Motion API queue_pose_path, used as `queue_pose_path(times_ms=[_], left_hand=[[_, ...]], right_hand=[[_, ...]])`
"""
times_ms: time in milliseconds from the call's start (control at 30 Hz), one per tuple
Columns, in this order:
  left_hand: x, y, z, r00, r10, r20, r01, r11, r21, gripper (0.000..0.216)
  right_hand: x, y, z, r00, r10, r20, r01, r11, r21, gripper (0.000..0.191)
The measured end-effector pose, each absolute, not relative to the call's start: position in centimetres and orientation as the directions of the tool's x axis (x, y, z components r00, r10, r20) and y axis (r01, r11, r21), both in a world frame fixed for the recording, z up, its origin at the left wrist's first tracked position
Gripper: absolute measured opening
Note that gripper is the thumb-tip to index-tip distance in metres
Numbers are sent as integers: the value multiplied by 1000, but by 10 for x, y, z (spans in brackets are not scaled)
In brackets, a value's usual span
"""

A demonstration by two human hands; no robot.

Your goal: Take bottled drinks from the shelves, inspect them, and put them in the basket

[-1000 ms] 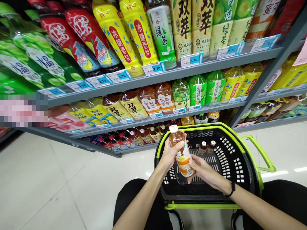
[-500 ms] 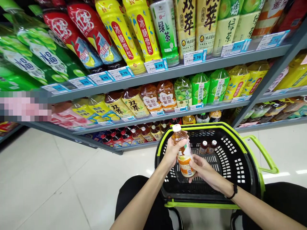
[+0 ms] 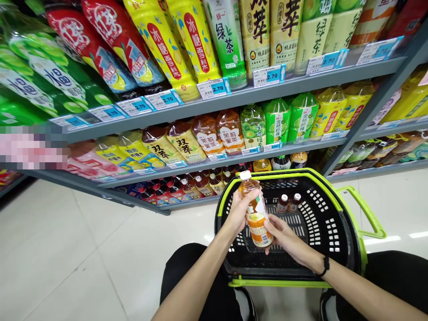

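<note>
A tea bottle [image 3: 258,218] with a white cap and an orange and white label is tilted in front of me, amber liquid showing near its neck. My left hand [image 3: 241,207] wraps its upper part, thumb across the front. Around its lower part closes my right hand [image 3: 281,235], with a dark band on that wrist. Both hands are above the black shopping basket [image 3: 329,256], which has a lime-green rim. Inside the basket, two small brown bottles [image 3: 288,203] with white caps stand side by side at the far end.
Shelves [image 3: 207,103] of bottled drinks with price tags [image 3: 269,77] run across the top. The basket's green handle [image 3: 366,211] sticks out to the right. My black-clad knees flank the basket on the tiled floor [image 3: 76,249]. A pixelated patch covers the left edge.
The view has shifted slightly, so the shelves sit a little further left and higher. Both hands keep their hold on the bottle.
</note>
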State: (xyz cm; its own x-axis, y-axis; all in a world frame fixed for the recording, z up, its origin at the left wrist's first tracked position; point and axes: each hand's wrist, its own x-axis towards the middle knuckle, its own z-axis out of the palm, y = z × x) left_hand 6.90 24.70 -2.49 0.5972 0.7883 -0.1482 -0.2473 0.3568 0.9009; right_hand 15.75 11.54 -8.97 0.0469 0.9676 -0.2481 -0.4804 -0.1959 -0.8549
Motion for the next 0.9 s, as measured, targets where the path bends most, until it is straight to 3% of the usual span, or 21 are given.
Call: queue_pose_path(times_ms=[400,633,900], left_hand=[[69,246,-24,596,785,-169,-244,378,893,39],[69,247,-30,552,804,-222,-243,410,879,53],[71,244,-22,633,764,-127,-338,421,842,43]], right_hand=[[156,114,-87,57,963,-264,-468,-208,-859,48],[157,113,-87,79,961,-266,-522,-187,-832,51],[158,115,-86,92,962,-255,-600,-151,-786,53]])
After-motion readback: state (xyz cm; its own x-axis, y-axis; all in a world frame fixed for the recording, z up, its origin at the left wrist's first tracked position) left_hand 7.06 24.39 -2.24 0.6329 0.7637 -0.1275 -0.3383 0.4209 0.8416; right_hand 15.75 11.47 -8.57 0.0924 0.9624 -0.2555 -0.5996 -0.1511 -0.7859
